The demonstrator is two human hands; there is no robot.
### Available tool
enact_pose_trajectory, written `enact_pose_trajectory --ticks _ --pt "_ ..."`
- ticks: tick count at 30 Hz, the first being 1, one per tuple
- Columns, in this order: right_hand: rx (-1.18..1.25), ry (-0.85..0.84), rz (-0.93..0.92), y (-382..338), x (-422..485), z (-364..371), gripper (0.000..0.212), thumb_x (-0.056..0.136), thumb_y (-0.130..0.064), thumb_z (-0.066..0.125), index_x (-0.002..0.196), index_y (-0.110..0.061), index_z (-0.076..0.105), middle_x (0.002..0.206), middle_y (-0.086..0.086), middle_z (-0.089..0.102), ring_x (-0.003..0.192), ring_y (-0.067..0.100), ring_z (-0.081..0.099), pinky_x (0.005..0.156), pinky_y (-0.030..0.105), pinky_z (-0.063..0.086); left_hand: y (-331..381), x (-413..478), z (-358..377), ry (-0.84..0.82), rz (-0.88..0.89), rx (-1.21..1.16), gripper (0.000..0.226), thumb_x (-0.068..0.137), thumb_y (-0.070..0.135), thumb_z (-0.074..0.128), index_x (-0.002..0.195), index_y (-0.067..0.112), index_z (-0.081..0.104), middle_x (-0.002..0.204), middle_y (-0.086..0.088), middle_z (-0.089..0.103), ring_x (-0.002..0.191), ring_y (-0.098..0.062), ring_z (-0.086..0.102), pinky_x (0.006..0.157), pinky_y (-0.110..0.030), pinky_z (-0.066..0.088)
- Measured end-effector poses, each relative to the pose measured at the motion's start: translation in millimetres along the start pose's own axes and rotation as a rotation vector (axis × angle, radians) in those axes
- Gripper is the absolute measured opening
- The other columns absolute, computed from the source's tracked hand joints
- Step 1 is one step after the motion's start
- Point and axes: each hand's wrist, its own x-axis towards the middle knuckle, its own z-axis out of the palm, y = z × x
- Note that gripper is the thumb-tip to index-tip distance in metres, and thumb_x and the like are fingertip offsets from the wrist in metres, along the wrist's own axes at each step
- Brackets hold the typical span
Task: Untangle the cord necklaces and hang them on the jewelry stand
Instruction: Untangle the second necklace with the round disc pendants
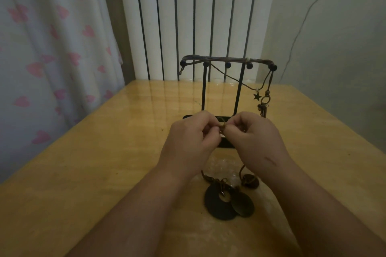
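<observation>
Left hand point(192, 137) and right hand point(258, 137) meet at centre frame, knuckles almost touching. Fingers on both are curled, and each pinches a short stretch of brown cord point(222, 127) between thumb and fingertips. A knot or clasp sits between them, too small to tell which. The cord drops out of sight behind the wrists and reappears at lower centre, where its loop lies on the tabletop point(94, 162) with the pendants: black ring disc point(217, 206), bronze disc point(243, 206) overlapping its right edge, small brown piece point(250, 181) just above and right of them. Jewelry stand point(227, 61) is upright behind the hands at upper centre, with cords already draped along its top bar and a star charm point(257, 96) hanging near its right end. Handling, my judgement: the cord is light, limp and slightly grippy, so it won't slide from the fingers but will snag on itself, and a hard pull likely tightens any knot. The discs carry most of the weight and will swing once lifted. Best hold is a fingertip pinch on the cord right beside the tangle. After that, lift by the top of the loop, not by the discs, so the loop opens over a peg. The stand looks thin, and a tug could tip it.
</observation>
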Motion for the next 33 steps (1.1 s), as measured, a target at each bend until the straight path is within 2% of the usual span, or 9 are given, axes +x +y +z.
enact_pose_trajectory --ticks 5,10,12,15,18,21,24,28,33 --pt "0.288 0.030 0.159 2 -1 0 0.018 0.095 -0.026 0.054 0.083 -0.018 0.065 0.071 -0.004 0.058 0.063 0.007 0.052 0.056 0.024 0.043 7 1 -2 0.023 -0.132 -0.147 0.018 0.095 0.016 0.056 0.085 0.030 0.058 0.074 0.003 0.066 0.070 -0.009 0.067 0.064 -0.030 0.058" --pt "0.371 -0.052 0.180 3 1 -1 0.017 0.094 -0.025 0.052 0.086 -0.017 0.065 0.069 -0.004 0.055 0.065 0.013 0.047 0.060 0.031 0.039 7 5 -5 -0.056 -0.301 -0.426 0.017 0.097 0.008 0.048 0.090 0.020 0.058 0.080 -0.002 0.070 0.071 -0.014 0.070 0.066 -0.031 0.058" --pt "0.377 -0.116 0.167 2 0 -3 0.015 0.094 -0.023 0.053 0.086 -0.018 0.065 0.070 -0.006 0.057 0.064 0.010 0.048 0.060 0.027 0.039 6 5 -8 -0.062 -0.300 -0.416 0.014 0.095 0.009 0.053 0.091 0.020 0.060 0.080 -0.002 0.071 0.072 -0.013 0.070 0.067 -0.030 0.058" --pt "0.351 -0.137 0.131 2 0 -6 0.012 0.092 -0.022 0.054 0.086 -0.019 0.064 0.072 -0.006 0.057 0.061 0.005 0.049 0.057 0.021 0.039 3 4 -10 -0.041 -0.164 -0.244 0.015 0.090 0.014 0.064 0.088 0.028 0.064 0.077 0.004 0.069 0.071 -0.009 0.067 0.064 -0.025 0.058" --pt "0.304 -0.112 0.131 2 0 -6 0.014 0.092 -0.023 0.053 0.085 -0.018 0.064 0.070 -0.004 0.056 0.062 0.008 0.048 0.058 0.024 0.039 4 3 -9 -0.054 -0.149 -0.213 0.016 0.090 0.015 0.066 0.085 0.030 0.066 0.074 0.004 0.069 0.070 -0.008 0.066 0.063 -0.026 0.058" --pt "0.271 -0.116 0.153 2 1 -6 0.022 0.095 -0.027 0.048 0.084 -0.015 0.062 0.072 0.002 0.054 0.064 0.017 0.046 0.060 0.034 0.039 3 5 -9 -0.082 -0.282 -0.407 0.015 0.093 0.010 0.060 0.087 0.022 0.067 0.074 0.002 0.072 0.069 -0.012 0.070 0.065 -0.029 0.057" --pt "0.252 -0.123 0.141 0 1 -6 0.024 0.096 -0.027 0.047 0.085 -0.013 0.062 0.072 0.004 0.054 0.064 0.019 0.045 0.061 0.038 0.039 3 8 -10 -0.074 -0.391 -0.613 0.019 0.095 0.004 0.051 0.086 0.013 0.065 0.070 -0.002 0.070 0.065 -0.018 0.067 0.062 -0.032 0.054" --pt "0.345 -0.162 0.185 -4 -1 -4 0.022 0.097 -0.024 0.046 0.087 -0.012 0.061 0.064 -0.003 0.056 0.057 0.014 0.047 0.054 0.032 0.040 4 10 -10 -0.082 -0.513 -0.973 0.023 0.094 0.003 0.037 0.084 0.008 0.058 0.070 -0.006 0.062 0.063 -0.017 0.057 0.056 -0.028 0.046" --pt "0.319 -0.181 0.148 -8 -2 -6 0.017 0.094 -0.024 0.050 0.084 -0.018 0.063 0.066 -0.004 0.064 0.056 0.010 0.048 0.054 0.027 0.037 6 9 -7 -0.036 -0.506 -1.111 0.025 0.091 0.007 0.039 0.075 0.016 0.057 0.071 -0.002 0.053 0.065 -0.014 0.047 0.060 -0.029 0.039"
